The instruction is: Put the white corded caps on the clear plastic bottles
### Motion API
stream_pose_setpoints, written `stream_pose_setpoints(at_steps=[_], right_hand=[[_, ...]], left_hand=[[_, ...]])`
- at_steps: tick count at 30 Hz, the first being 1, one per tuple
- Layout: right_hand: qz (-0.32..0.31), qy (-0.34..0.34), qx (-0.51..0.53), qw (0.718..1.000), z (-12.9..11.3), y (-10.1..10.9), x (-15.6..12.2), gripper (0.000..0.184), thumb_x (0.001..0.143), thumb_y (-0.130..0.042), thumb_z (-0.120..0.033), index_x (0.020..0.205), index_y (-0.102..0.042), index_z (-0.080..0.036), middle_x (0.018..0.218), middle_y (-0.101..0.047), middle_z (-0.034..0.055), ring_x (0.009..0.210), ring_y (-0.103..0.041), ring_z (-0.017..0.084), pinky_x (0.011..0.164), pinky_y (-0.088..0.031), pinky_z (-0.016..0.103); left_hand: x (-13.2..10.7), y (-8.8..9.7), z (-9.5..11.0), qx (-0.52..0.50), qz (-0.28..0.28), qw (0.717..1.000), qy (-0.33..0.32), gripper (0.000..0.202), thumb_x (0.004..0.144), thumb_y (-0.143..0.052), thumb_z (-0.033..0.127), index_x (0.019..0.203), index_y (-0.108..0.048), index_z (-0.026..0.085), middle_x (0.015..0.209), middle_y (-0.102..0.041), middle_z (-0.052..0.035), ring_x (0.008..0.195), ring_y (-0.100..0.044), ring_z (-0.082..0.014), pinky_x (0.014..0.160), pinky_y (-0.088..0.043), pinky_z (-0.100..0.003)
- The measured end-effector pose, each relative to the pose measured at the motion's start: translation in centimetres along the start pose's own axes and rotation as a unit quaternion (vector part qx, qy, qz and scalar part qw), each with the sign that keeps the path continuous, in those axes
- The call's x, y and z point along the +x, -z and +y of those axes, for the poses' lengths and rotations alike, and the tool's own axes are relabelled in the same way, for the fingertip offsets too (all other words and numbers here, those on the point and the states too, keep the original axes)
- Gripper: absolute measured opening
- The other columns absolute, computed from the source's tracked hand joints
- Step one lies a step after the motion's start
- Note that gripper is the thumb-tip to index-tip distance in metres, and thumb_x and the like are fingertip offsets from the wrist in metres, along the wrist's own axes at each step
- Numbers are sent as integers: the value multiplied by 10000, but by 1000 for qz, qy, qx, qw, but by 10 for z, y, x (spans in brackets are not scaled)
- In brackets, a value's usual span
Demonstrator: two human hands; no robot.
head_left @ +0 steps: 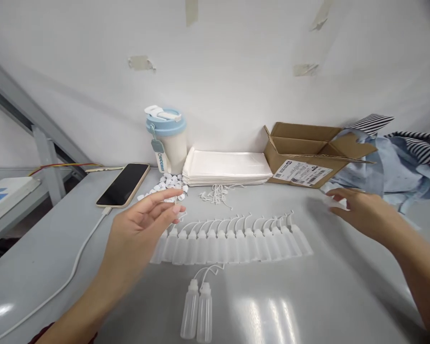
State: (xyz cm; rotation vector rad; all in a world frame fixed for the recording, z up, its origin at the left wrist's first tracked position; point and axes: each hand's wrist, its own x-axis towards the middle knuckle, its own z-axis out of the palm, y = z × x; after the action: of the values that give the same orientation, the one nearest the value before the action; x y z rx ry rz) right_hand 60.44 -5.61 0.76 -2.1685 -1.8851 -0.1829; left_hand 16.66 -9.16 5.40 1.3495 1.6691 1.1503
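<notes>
My left hand [143, 222] hovers over the left end of a row of small translucent plastic bottles [231, 248], its thumb and forefinger apart. A thin pale bit shows between those fingertips, too small to name. The bottles lie side by side, each with a curved white strap at its neck. Two more bottles [197, 310] lie nearer to me, also strapped. On the right, my right hand [358, 210] has its fingers around a whitish translucent piece, apparently a bottle [338, 203], partly hidden and blurred. White caps [170, 183] and loose white straps [217, 195] lie behind the row.
A charging phone [123, 185] lies at left, its white cable [77, 260] running toward me. Along the wall stand a blue-lidded cup [174, 145], a stack of pale flat packets [227, 165] and an open cardboard box [304, 155]. Blue cloth [394, 162] is heaped at right.
</notes>
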Motion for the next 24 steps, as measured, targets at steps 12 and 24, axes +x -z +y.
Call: stream_pose_setpoints(at_steps=[12,24], right_hand=[[119,264,301,909,-136,33,-87,333,773,-668,-124,1032,-594,-321,946,-666,38,815,-668,229,741,-552,353],[-153,140,569,796,-176,34,-128,231,767,-641,-89,828,-535,-285,901,-678,-6,820,-668,166,656,-581,240]], left_hand=[[-17,-16,-13,-140,-129,974,119,208,716,-745,401,857,-734,248,797,-706,9,740,-650,-152,761,-532,-279],[-49,-31,-4,-202,-284,933,88,52,759,-717,266,748,-684,228,781,-578,10,715,-550,-123,610,-458,-200]])
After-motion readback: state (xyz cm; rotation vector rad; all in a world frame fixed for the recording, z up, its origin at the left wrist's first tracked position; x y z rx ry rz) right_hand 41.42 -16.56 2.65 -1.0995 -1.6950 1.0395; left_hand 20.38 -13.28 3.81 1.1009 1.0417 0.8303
